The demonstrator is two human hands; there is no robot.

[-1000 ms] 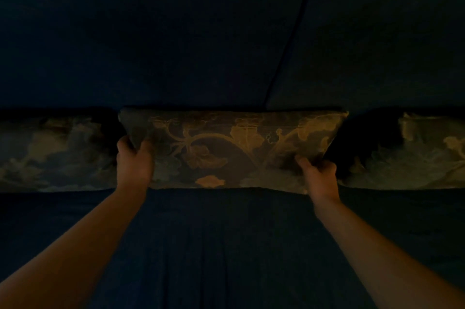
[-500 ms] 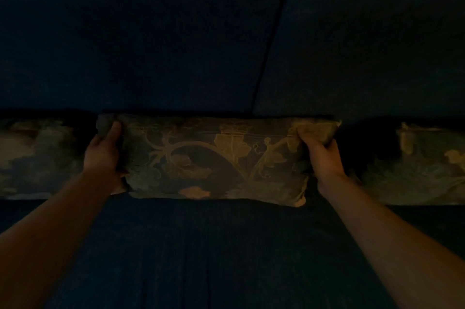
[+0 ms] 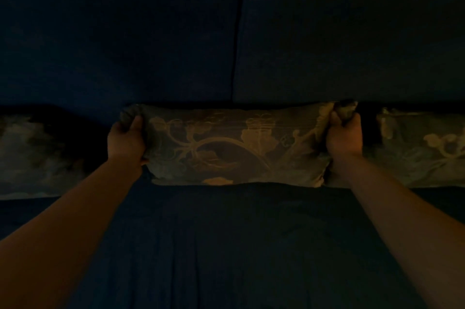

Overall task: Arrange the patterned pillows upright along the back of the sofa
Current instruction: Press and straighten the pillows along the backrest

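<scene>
Head view: I see left hand and right hand clenched on middle pillow's upper corners, upright against the sofa back; flanking pillows look placed.

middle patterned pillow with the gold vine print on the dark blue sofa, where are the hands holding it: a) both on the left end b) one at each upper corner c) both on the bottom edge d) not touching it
b: the left hand grips the upper left corner and the right hand bunches the upper right corner of the middle patterned pillow, which stands against the dark blue sofa back.
</scene>
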